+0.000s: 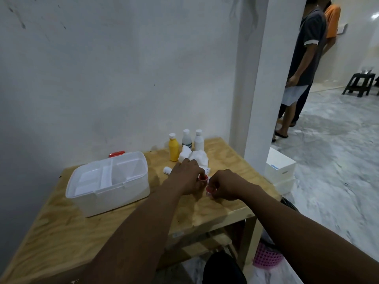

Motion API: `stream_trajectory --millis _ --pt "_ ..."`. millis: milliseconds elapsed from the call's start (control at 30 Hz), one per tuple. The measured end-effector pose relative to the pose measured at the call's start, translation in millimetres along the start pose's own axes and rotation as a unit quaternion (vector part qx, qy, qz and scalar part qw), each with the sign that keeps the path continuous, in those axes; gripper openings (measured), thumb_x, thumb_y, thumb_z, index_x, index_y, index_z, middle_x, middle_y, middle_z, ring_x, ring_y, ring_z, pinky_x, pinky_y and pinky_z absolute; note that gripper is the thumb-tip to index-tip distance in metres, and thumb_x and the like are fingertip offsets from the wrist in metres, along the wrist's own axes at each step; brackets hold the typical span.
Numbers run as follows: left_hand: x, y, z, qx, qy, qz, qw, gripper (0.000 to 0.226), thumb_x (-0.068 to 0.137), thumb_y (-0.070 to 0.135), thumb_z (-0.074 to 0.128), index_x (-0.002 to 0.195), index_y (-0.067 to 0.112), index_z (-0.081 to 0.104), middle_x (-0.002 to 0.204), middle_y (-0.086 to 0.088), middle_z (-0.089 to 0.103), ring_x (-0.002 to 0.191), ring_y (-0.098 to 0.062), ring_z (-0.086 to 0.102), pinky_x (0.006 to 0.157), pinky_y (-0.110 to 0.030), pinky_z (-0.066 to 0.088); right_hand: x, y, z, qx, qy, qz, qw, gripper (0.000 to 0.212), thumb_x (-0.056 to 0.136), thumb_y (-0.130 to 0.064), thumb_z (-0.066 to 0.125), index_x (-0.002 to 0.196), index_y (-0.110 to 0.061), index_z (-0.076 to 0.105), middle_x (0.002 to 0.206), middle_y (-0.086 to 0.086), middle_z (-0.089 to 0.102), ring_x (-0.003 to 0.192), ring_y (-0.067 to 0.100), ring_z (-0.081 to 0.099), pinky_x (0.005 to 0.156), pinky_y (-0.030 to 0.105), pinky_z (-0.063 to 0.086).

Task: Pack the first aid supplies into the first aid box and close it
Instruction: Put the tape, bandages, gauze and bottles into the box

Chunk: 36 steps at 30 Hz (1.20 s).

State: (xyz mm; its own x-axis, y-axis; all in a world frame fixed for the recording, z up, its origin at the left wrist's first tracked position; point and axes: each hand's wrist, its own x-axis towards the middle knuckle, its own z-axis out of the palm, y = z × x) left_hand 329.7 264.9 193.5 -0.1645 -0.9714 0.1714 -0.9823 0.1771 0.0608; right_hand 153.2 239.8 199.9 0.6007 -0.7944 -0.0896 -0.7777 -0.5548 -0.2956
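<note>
Gripping a small red-topped vial (pixel 203 177) with your left hand (pixel 185 177), you pinch a second red-topped vial (pixel 210 189) in your right hand (pixel 226 186), just right of it. The white first aid box (pixel 114 199) sits open on the wooden table (pixel 61 232), left of both hands. Beyond them stand a yellow bottle (pixel 174 149), two white bottles (pixel 187 140) and white gauze (pixel 198 157).
</note>
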Motion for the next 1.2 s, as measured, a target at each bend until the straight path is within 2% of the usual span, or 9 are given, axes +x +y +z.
stream_trajectory --millis 133,233,333,533,633,700,867,1067,1200 --pt "1 1 4 0.001 0.014 -0.001 1.000 0.025 0.091 0.044 0.062 0.109 0.033 0.075 0.110 -0.003 0.061 0.102 -0.026 0.053 0.080 -0.039 0.045 1 1 0 0.006 0.000 0.002 1.000 0.032 0.082 -0.039 0.071 0.060 -0.033 0.048 0.082 -0.003 0.055 0.078 0.019 0.054 0.064 0.030 0.041" --pt "-1 -5 -10 -0.025 0.023 -0.008 0.999 0.023 0.088 0.046 0.065 0.101 0.032 0.078 0.109 -0.002 0.061 0.102 -0.023 0.056 0.075 -0.036 0.047 2 -4 -11 0.021 0.002 0.001 1.000 0.013 0.083 -0.038 0.071 0.074 -0.030 0.066 0.092 0.002 0.064 0.086 0.021 0.060 0.076 0.036 0.053" --pt "-8 -22 -47 -0.044 0.052 -0.024 0.997 0.026 0.089 0.049 0.064 0.097 0.030 0.078 0.103 0.001 0.065 0.095 -0.021 0.063 0.072 -0.037 0.053 9 -16 -34 0.014 0.026 -0.019 0.999 0.017 0.084 -0.035 0.069 0.090 -0.020 0.075 0.096 0.004 0.066 0.088 0.020 0.061 0.081 0.036 0.052" --pt "-51 -102 -140 -0.037 0.102 -0.114 0.987 0.034 0.084 0.054 0.063 0.098 0.029 0.079 0.104 0.006 0.075 0.098 -0.017 0.067 0.087 -0.036 0.055 35 -94 -80 0.022 0.089 -0.078 0.993 0.038 0.086 -0.032 0.068 0.054 -0.031 0.050 0.058 -0.012 0.050 0.066 0.014 0.051 0.063 0.025 0.036" --pt "-88 -155 -169 -0.045 0.095 -0.176 0.979 0.031 0.084 0.054 0.069 0.096 0.028 0.080 0.101 0.007 0.077 0.094 -0.014 0.068 0.085 -0.035 0.056 47 -150 -89 0.053 0.087 -0.136 0.985 0.022 0.085 -0.036 0.070 0.072 -0.019 0.072 0.075 -0.002 0.069 0.079 0.017 0.062 0.073 0.028 0.046" --pt "-112 -183 -173 -0.037 0.086 -0.204 0.975 0.029 0.084 0.052 0.071 0.095 0.028 0.081 0.099 0.007 0.077 0.089 -0.012 0.066 0.082 -0.034 0.056 55 -186 -84 0.074 0.086 -0.174 0.978 0.027 0.084 -0.040 0.071 0.089 -0.015 0.078 0.090 0.002 0.075 0.089 0.018 0.067 0.082 0.032 0.053" --pt "-138 -211 -150 -0.068 0.064 -0.226 0.970 0.022 0.081 0.049 0.078 0.096 0.033 0.081 0.099 0.009 0.077 0.089 -0.010 0.067 0.081 -0.035 0.057 72 -242 -50 0.101 0.090 -0.217 0.967 0.023 0.079 -0.043 0.074 0.089 -0.022 0.078 0.090 -0.001 0.076 0.087 0.016 0.068 0.082 0.037 0.056" --pt "-134 -223 -129 -0.100 0.068 -0.208 0.971 0.020 0.085 0.035 0.079 0.104 0.028 0.081 0.106 0.006 0.076 0.096 -0.010 0.065 0.084 -0.033 0.055 90 -254 -10 0.145 0.097 -0.215 0.961 0.022 0.078 -0.038 0.078 0.095 -0.024 0.079 0.110 -0.005 0.075 0.087 0.010 0.068 0.078 0.027 0.052" --pt "-127 -231 -117 -0.125 0.052 -0.219 0.966 0.019 0.085 0.032 0.078 0.104 0.030 0.080 0.111 0.006 0.074 0.100 -0.012 0.066 0.087 -0.036 0.056 98 -253 2 0.152 0.103 -0.214 0.959 0.021 0.080 -0.036 0.077 0.098 -0.024 0.078 0.101 -0.005 0.075 0.075 0.005 0.059 0.072 0.025 0.048"
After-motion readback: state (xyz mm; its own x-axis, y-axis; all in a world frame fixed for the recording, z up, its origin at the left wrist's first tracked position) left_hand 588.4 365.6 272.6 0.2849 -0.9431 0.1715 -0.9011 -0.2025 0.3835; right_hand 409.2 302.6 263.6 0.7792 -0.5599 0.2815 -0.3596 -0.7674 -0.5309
